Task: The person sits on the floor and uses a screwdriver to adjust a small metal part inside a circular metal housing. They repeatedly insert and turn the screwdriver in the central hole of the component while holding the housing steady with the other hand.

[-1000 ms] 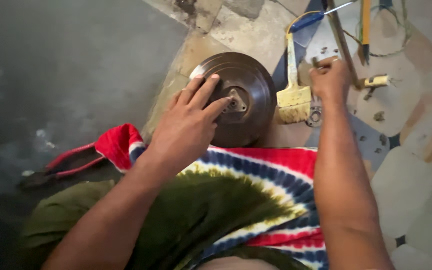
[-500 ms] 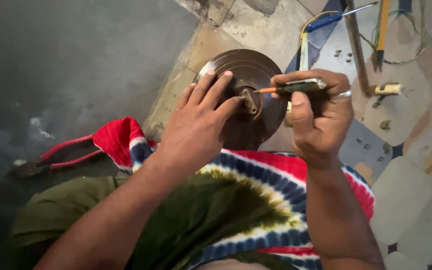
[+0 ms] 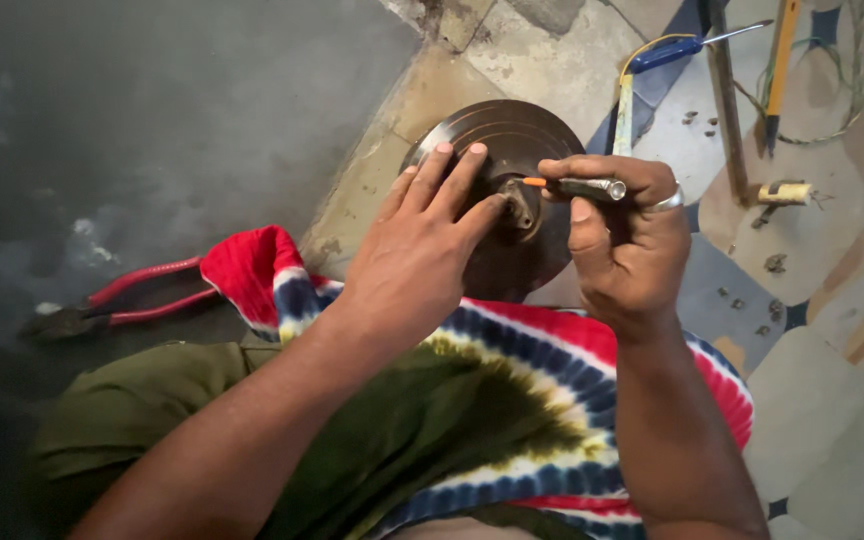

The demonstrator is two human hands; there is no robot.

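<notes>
A dark round metal disc (image 3: 512, 130) with a raised hub at its middle stands against my lap on the floor. My left hand (image 3: 422, 250) lies flat on the disc's face, fingers spread, fingertips by the hub. My right hand (image 3: 627, 235), with a ring on one finger, grips a small tool (image 3: 577, 186) with a silver barrel and an orange tip. The tip points left at the hub (image 3: 520, 205). A red, white, blue and green tie-dye cloth (image 3: 512, 400) covers my lap below both hands.
Red-handled pliers (image 3: 117, 300) lie on the dark floor at the left. On the patterned tiles at the upper right are a blue-handled screwdriver (image 3: 687, 47), a brush handle (image 3: 623, 105), a long metal bar (image 3: 724, 90), a yellow tool (image 3: 780, 60), cord and small screws (image 3: 742, 300).
My right hand left the brush on the tiles, came back holding the small orange-tipped tool, and brought its tip to the hub. My left hand stayed on the disc.
</notes>
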